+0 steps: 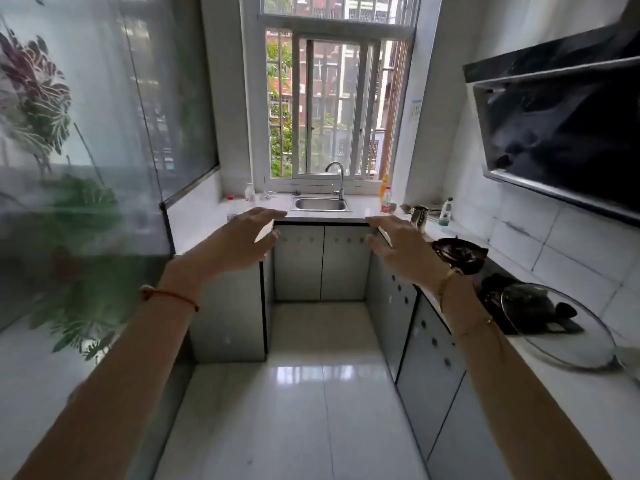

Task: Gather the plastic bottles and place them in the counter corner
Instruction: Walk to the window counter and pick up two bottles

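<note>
Both hands, left (239, 237) and right (398, 244), spread open, empty, bottles (386, 199) far by sink (320, 204), labels unreadable

Around the sink (320, 204) stand four plastic bottles: one clear bottle (249, 192) to its left, an orange-yellow bottle (384, 187) and a red-labelled bottle (387, 200) touching it just to its right, and a green-labelled bottle (446, 212) farther right. One faucet (337, 180) rises behind the sink, with two cabinet doors below it. Two hands, one glass lid (557, 327) and one metal jug (419, 218) are also in view.
</note>
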{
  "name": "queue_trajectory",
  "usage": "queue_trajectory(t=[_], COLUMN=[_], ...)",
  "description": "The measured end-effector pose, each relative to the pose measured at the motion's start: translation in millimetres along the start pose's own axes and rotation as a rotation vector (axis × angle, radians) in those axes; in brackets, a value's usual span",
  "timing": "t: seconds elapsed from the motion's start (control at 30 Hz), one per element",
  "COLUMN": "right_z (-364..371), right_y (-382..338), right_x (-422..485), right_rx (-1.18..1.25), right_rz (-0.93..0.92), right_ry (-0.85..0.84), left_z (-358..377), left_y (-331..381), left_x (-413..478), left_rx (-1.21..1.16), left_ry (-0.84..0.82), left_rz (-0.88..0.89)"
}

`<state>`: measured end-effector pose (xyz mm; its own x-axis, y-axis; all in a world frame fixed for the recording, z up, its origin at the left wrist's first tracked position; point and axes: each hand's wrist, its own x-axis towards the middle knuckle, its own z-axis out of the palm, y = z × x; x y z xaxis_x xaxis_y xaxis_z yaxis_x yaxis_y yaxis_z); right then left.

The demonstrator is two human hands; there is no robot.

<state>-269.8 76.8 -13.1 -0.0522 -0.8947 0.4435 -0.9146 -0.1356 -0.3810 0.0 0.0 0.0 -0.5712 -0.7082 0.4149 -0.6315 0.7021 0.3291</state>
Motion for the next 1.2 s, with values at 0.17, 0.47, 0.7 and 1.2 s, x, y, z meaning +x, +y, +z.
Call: queue_trajectory(t=[0.17, 0.47, 0.7, 1.2], right_z=[33.6, 88.2, 132.8, 198.5], right_y=[13.8, 36.2, 57.9, 111.8], right_x=[23.8, 81.3, 112.4, 143.9], right_rx=[-0.044, 0.027, 0.055, 0.093], right_rz=[-0.003, 0.048, 0.061, 0.134], right_ry=[-0.058, -0.078, -0.09, -0.146], left_z=[26.3, 60.1, 88.9, 154.5], left_y=[-30.3, -93.9, -140.5, -186.4], left_x=[16.7, 56.4, 82.9, 125.6], left_rx=[0.018, -0.06, -0.029, -0.08], left_ry=[-0.033, -0.057, -0.082, -0.165], left_rz=[-0.021, -0.013, -0.018, -0.061])
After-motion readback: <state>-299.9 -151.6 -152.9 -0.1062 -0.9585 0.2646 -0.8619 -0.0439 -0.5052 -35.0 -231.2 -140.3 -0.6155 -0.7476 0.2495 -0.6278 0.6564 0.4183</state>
